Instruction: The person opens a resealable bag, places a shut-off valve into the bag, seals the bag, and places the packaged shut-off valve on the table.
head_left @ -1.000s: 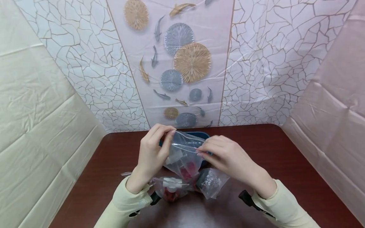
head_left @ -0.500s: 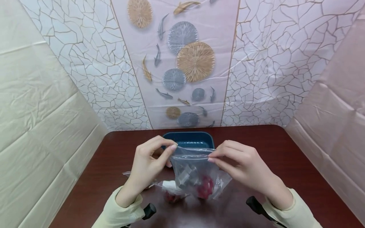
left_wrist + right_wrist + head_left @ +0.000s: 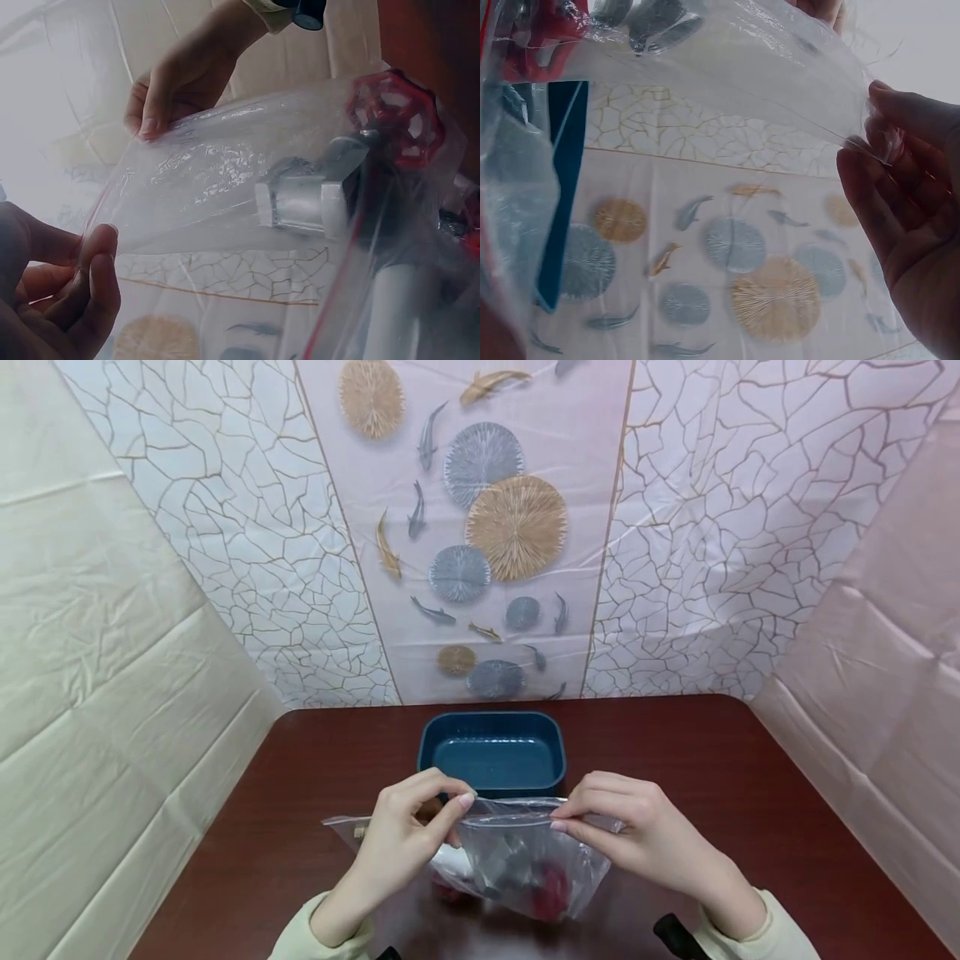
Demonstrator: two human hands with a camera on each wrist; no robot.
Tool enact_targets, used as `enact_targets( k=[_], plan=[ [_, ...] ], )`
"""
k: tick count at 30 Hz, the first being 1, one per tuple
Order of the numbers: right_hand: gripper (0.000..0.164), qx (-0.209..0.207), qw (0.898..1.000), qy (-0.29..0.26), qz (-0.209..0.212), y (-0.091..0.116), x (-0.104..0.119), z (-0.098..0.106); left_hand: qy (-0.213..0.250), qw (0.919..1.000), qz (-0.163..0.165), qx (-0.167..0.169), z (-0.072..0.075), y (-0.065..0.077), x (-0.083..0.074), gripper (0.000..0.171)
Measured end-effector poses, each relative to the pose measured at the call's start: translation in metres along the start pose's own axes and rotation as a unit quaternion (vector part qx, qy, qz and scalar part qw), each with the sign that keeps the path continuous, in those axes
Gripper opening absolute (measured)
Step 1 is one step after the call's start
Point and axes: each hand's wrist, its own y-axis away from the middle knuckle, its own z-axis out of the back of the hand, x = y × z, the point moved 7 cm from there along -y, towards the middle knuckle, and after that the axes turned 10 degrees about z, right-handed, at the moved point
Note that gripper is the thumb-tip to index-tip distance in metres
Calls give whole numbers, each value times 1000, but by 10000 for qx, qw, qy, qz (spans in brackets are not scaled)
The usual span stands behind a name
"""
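Observation:
A clear zip bag (image 3: 495, 843) hangs between my two hands, held up by its top edge. Inside it is a valve (image 3: 300, 202) with a silvery metal body and a red handwheel (image 3: 397, 112), low in the bag. My left hand (image 3: 408, 827) pinches the left top corner between thumb and forefinger. At the right side of the mouth, my right hand (image 3: 637, 827) pinches the plastic the same way. In the right wrist view, thumb and fingers of the right hand (image 3: 915, 172) grip the bag's corner.
Other clear bags lie on the dark red table (image 3: 247, 860) behind the held one, partly hidden; a white part (image 3: 452, 862) and red pieces show in one. Beyond my hands stands a dark blue tray (image 3: 495, 764). Patterned cloth (image 3: 487, 568) hangs behind the table.
Both hands have come down and toward me with the zip bag. The blue tray, earlier mostly covered by bag and hands, now shows almost whole. The pinch on both corners stays.

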Motion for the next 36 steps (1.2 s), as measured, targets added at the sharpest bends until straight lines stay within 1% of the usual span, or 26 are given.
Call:
enact_targets(
  k=[3, 5, 7, 9, 11, 14, 16, 21, 24, 28, 30, 33, 36],
  plan=[
    [14, -29, 9998, -35, -187, 8, -4, -4, 47, 10000, 20, 14, -2, 1, 3, 8],
    [16, -2, 9990, -78, -450, 13, -6, -6, 60, 10000, -29, 19, -3, -1, 3, 8],
    [21, 47, 9969, -162, -763, 19, -9, -7, 55, 9999, -96, 36, -5, -3, 1, 8],
    [30, 153, 9935, -209, -1104, 25, -11, -8, 32, 9999, -144, 73, -8, -5, -1, 9],
    [34, 273, 9899, -214, -1375, 29, -12, -9, 13, 9998, -171, 105, -12, -7, -1, 8],
    [30, 433, 9851, -166, -1657, 37, -15, -10, -1, 9997, -163, 163, -19, -9, 2, 8],
    [26, 505, 9843, -135, -1685, 42, -15, -11, -21, 9995, -201, 222, -25, -10, 5, 8],
    [28, 595, 9863, -37, -1541, 56, -16, -13, 55, 9987, -369, 360, -39, -7, 11, 8],
    [31, 592, 9870, 65, -1491, 62, -17, -11, 94, 9985, -385, 385, -44, -7, 11, 8],
    [33, 629, 9880, 208, -1399, 66, -15, -7, 142, 9983, -308, 472, -49, -9, 11, 8],
    [32, 657, 9881, 203, -1374, 67, -13, -5, 116, 9979, -381, 506, -52, -8, 10, 8],
    [30, 717, 9866, 108, -1463, 69, -11, -3, 26, 9974, -508, 509, -55, -8, 9, 9],
    [27, 824, 9832, 41, -1631, 72, -10, -2, -33, 9973, -561, 473, -59, -8, 9, 9]
  ],
)
